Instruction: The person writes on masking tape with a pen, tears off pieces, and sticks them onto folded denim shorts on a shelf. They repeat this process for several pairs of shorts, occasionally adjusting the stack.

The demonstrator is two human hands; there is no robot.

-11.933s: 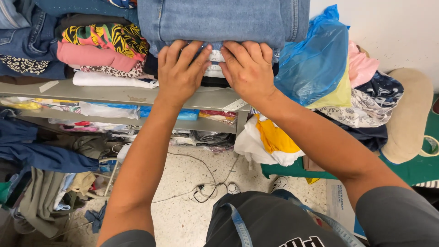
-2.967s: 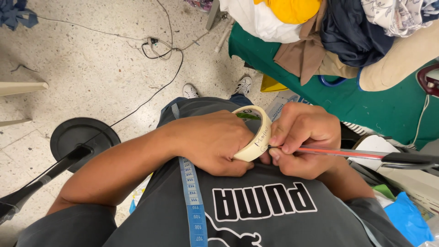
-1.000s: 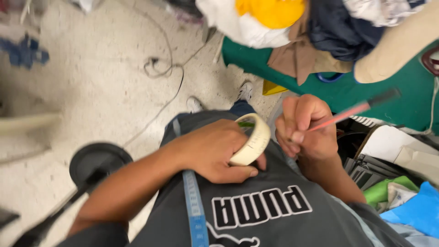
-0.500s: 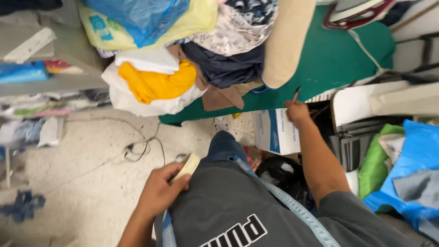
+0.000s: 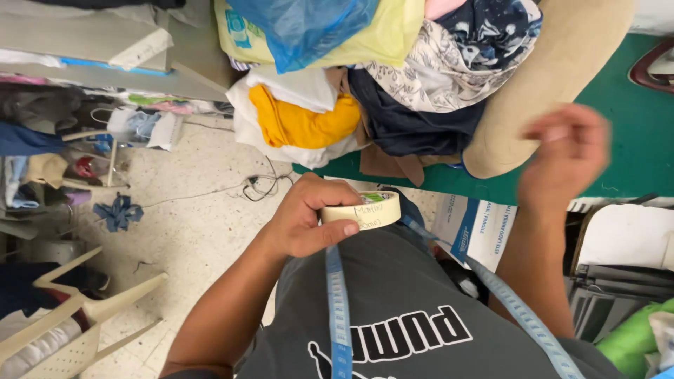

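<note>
We hold a tape roll (image 5: 359, 209) in our left hand (image 5: 309, 219), fingers closed around it and the thumb pressed across its outer band, which has writing on it. The roll sits in front of our chest, above the grey shirt (image 5: 414, 316) and over the floor (image 5: 203, 224), just short of the green counter (image 5: 632, 140) edge. Our right hand (image 5: 565, 156) is raised over that near edge, blurred, fingers loosely curled and holding nothing we can make out. A blue measuring tape (image 5: 338, 309) hangs round our neck, one end passing just under the roll. On the counter lies a heap of clothes (image 5: 414, 91) with a blue bag (image 5: 302, 28) on top and a tan cushion (image 5: 547, 84) beside it. A black cable (image 5: 260, 186) lies on the floor near the counter's left corner, and a white plastic chair (image 5: 77, 316) stands at lower left.
</note>
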